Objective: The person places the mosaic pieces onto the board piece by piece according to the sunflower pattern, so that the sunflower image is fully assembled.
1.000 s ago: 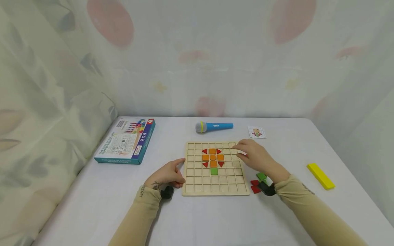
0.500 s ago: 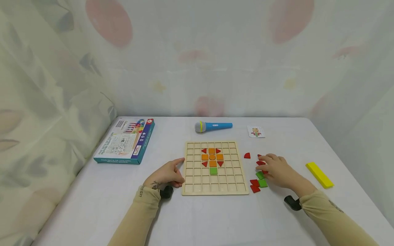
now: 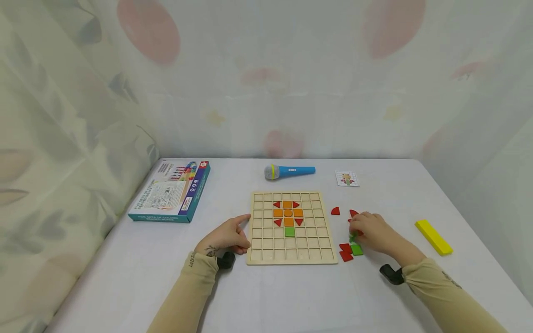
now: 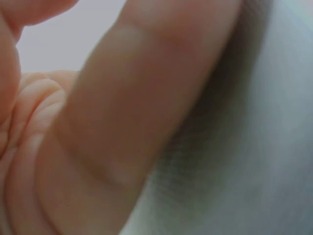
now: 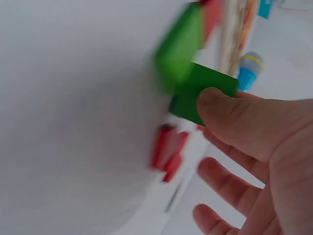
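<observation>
My right hand pinches a green square tile between thumb and fingers, over the loose pieces right of the board. Another green square tile lies just below it, beside two red pieces. More red pieces are partly hidden by the fingers, and a red quarter-round piece lies apart. The wooden grid board holds orange squares, an orange circle, red triangles and one green square. At its left edge rests my left hand, index finger extended and fingertips against the rim.
A toy microphone lies behind the board, with a small pattern card to its right. The teal and white box is at the back left. Far right is a yellow bar.
My right hand has left the board's upper right corner, moved right and down to the loose pieces, and taken hold of a green square tile. The left hand stays at the board's edge.
</observation>
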A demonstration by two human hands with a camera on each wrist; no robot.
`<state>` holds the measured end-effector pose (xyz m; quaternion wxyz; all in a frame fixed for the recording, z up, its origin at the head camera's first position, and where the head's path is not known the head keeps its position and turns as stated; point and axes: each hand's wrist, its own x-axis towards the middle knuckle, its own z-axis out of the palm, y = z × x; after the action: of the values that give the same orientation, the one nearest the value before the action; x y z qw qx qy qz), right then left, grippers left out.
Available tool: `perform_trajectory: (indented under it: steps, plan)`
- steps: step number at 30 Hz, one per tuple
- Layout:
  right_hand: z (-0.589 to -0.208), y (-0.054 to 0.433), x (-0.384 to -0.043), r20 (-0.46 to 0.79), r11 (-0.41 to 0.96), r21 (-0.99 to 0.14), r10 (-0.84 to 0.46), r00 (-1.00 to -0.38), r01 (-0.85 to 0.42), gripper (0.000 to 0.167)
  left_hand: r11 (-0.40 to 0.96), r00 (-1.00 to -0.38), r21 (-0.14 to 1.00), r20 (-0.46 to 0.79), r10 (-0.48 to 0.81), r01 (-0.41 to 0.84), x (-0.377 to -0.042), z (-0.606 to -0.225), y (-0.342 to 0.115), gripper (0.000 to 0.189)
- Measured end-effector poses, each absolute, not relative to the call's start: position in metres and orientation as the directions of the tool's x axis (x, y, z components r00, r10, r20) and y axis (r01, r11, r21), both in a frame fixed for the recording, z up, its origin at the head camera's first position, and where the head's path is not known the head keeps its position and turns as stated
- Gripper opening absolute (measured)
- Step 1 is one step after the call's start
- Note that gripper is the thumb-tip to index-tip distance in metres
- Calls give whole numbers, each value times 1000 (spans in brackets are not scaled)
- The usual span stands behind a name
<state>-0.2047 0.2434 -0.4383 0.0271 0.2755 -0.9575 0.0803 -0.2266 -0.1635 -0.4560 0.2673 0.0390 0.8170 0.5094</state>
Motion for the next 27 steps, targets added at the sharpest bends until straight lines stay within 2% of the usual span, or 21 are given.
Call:
perform_trajectory:
  steps: [6, 14, 21, 27]
  plan:
    - [-418, 208, -208, 123, 788, -307, -523, -844, -533, 11, 476, -854, 854, -397, 336, -210, -226, -457, -164, 93]
    - [-414, 140, -206, 137, 752, -437, -486, -863, -492, 9, 483, -856, 854, -388, 341, -195, -227, -457, -164, 93]
    - [-430, 110, -205, 118, 716, -436, -554, -824, -544, 5, 489, -856, 851, -389, 342, -192, -227, -457, -164, 93]
    - [-438, 104, -204, 85, 725, -446, -549, -831, -525, 6, 488, -857, 853, -384, 344, -186, -227, -458, -165, 92]
